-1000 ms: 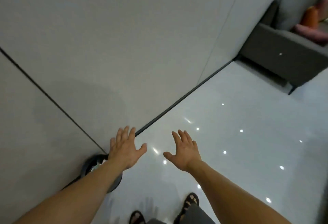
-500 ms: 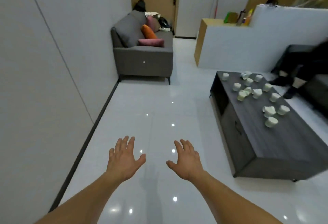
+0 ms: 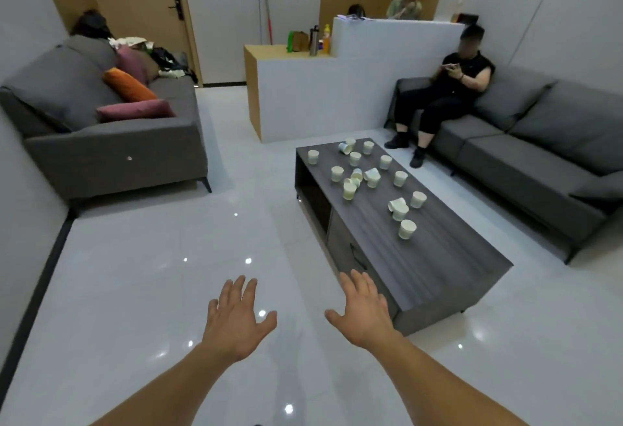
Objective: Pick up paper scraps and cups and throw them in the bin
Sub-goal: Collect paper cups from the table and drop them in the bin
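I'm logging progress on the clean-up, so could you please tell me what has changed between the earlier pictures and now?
The view swung right, from the wall and the bin, now out of sight, to the coffee table and its cups. Nothing was taken hold of or let go. The left hand and the right hand stayed open, empty and stretched forward; the cups have not moved.

On the one coffee table (image 3: 438, 267) I count about sixteen paper cups (image 3: 407, 229), roughly three tipped over, spread from its far left corner to midway down its right edge; the bunch near the middle is hard to separate. There are two sofas, the left sofa (image 3: 114, 152) with three cushions (image 3: 129, 85) and the right sofa (image 3: 526, 162), three other people (image 3: 451, 88), and my two hands, left hand (image 3: 236, 321) and right hand (image 3: 364, 314).
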{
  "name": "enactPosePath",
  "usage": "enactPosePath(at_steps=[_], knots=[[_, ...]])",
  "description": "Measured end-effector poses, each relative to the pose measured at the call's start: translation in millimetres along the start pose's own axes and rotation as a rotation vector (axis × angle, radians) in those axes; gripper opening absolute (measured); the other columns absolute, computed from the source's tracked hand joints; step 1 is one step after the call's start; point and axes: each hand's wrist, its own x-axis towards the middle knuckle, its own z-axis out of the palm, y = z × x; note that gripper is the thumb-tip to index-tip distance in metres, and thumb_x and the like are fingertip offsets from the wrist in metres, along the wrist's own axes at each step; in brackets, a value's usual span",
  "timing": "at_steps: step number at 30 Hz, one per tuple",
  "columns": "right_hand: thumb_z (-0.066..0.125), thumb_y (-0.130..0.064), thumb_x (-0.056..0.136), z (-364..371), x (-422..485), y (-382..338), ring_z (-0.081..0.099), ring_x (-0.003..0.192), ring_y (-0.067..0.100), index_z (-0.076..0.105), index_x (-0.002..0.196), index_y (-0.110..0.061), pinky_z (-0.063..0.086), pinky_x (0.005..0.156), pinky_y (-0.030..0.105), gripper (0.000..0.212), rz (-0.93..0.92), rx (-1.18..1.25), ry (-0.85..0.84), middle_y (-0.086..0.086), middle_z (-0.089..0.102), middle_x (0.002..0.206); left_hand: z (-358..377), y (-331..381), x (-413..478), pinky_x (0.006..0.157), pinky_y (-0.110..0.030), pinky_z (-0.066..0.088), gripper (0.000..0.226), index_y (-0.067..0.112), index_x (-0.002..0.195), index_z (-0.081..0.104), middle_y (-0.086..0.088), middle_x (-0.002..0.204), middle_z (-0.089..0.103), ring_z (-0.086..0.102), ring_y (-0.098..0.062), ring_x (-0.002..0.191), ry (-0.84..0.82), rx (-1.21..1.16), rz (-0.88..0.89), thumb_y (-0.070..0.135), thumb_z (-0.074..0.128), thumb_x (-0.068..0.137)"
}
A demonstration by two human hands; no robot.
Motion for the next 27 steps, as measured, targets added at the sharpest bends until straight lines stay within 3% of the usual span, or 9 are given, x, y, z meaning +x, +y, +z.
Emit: enactPosePath(at_steps=[14, 27], knots=[[0.049, -0.062, 0.088, -32, 161, 101, -0.005, 0.15, 0.021, 0.005, 0.155, -0.028, 0.016, 0.118, 0.05, 0.087, 0.439, 0.098, 0.01, -0.003, -0.002, 0.164, 6, 120, 267, 0.118, -0.046, 0.011, 0.095, 0.024, 0.153, 0.005, 0.0, 0.161, 0.001, -0.003, -0.023, 0.148, -0.185, 0.131, 0.415, 0.071, 0.042, 0.079], [0.054, -0.056, 0.088, -116, 340, 252, 0.0, 0.15, 0.023, 0.01, 0.153, -0.026, 0.022, 0.115, 0.051, 0.083, 0.481, 0.096, 0.016, 0.001, 0.005, 0.162, 31, 304, 459, 0.119, -0.048, 0.012, 0.097, 0.021, 0.154, 0.002, -0.001, 0.161, -0.001, -0.005, -0.022, 0.148, -0.253, 0.206, 0.543, 0.069, 0.045, 0.081]])
